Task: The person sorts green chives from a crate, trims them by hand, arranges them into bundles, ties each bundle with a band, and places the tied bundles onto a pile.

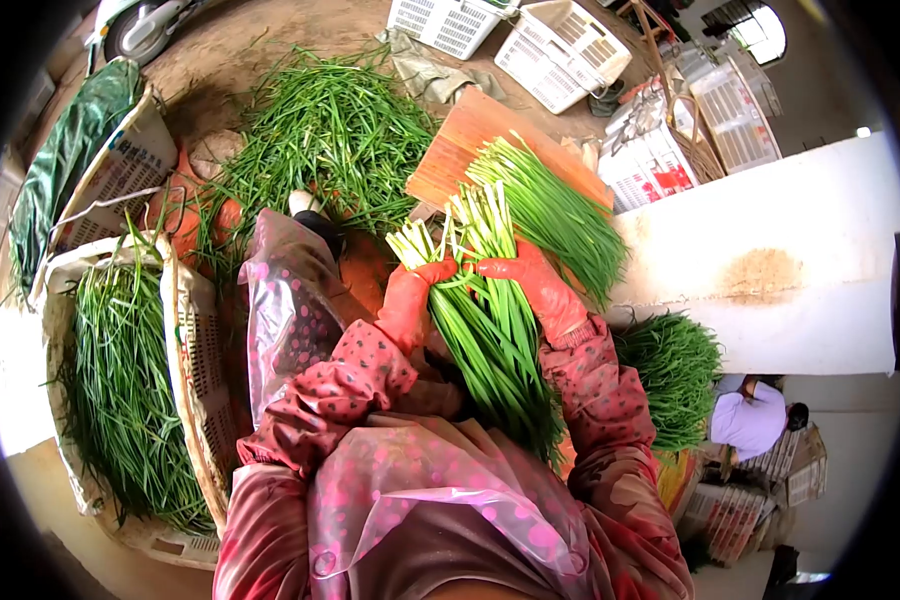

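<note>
My left hand [415, 298], in an orange-red rubber glove, closes round one side of a bunch of garlic chives [490, 345] in front of my lap. On the other side my right hand [538, 285], gloved alike, is wrapped round the stems too. The pale stem ends point away from me, and the green leaves hang down towards my lap. Where the two hands meet, the stems partly cross. Just beyond, a sheaf of chives [555, 215] lies on a tilted wooden board [460, 135], its pale ends fairly level.
Loose chives [330, 130] are heaped on the floor ahead. A lined basket [175, 340] full of chives stands at my left. More chives [670, 375] lie at my right. White crates [560, 55] stand at the back. A person in a pale top [748, 420] is at far right.
</note>
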`<state>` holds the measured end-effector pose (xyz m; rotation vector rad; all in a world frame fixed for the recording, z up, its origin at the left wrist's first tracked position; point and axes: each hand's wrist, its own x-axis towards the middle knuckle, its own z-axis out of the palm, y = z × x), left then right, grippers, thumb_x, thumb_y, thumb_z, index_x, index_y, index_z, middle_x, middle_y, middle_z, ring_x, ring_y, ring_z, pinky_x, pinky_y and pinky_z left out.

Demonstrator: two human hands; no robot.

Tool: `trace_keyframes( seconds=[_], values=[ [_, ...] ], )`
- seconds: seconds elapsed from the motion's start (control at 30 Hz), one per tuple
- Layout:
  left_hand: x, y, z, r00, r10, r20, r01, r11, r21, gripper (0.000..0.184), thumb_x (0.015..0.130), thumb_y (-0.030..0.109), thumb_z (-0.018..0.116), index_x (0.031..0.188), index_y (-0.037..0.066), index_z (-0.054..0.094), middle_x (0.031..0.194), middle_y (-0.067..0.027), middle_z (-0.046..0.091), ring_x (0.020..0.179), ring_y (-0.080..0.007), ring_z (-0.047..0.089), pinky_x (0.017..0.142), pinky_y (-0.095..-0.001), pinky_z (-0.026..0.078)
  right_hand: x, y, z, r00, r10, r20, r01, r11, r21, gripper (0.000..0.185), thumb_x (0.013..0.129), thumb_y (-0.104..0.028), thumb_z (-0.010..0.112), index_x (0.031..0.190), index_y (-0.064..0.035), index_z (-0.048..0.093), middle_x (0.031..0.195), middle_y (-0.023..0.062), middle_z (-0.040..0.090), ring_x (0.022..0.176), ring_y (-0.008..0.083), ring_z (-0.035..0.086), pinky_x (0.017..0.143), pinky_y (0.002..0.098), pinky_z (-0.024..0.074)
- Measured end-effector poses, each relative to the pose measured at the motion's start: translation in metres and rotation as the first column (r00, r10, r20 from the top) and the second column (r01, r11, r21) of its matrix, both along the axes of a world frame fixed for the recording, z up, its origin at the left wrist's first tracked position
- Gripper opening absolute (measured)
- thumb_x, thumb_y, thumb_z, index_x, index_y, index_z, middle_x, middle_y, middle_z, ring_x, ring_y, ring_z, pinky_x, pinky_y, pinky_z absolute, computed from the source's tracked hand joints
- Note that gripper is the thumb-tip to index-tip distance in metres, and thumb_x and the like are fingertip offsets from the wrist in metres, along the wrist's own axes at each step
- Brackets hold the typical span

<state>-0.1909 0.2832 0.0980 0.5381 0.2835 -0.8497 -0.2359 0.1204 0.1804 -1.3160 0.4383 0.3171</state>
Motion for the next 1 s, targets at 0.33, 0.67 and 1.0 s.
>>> trace_keyframes(
  seconds=[0.33,0.67,1.0],
  values=[
    [0.005,0.015,0.01,0.988,0.144,0.046,-0.145,0.989,0.017,0.024,0.081,0.0,0.061,0.104,-0.004,0.064,0.093,-0.0108,0.068,0.078,-0.0227,0.066,0.074,-0.0352,0.054,0.026,0.026,-0.007,0.988,0.096,0.121,-0.093,0.995,-0.035,0.045,0.082,-0.003,0.065,0.126,-0.0023,0.055,0.115,0.0048,0.062,0.103,0.0145,0.059,0.09,0.0293,0.0482],
    [0.004,0.024,0.0,0.964,0.225,0.141,-0.251,0.946,0.207,0.026,0.076,0.004,0.066,0.102,-0.001,0.068,0.093,-0.009,0.068,0.083,-0.02,0.065,0.075,-0.0325,0.052,0.041,0.046,-0.021,0.99,0.121,0.071,-0.115,0.99,-0.08,0.042,0.078,-0.006,0.065,0.119,0.0012,0.057,0.106,0.0099,0.065,0.091,0.0198,0.064,0.08,0.0315,0.0524],
    [0.034,0.121,0.029,0.897,0.323,-0.302,-0.394,0.893,-0.215,0.025,0.086,0.018,0.056,0.103,0.001,0.051,0.086,-0.022,0.063,0.076,-0.0385,0.064,0.076,-0.0557,0.053,0.074,-0.01,0.018,0.895,0.103,0.433,-0.297,0.863,0.409,0.045,0.09,-0.016,0.06,0.127,-0.0006,0.041,0.088,0.0003,0.043,0.074,0.011,0.048,0.075,0.0352,0.0465]
  ],
)
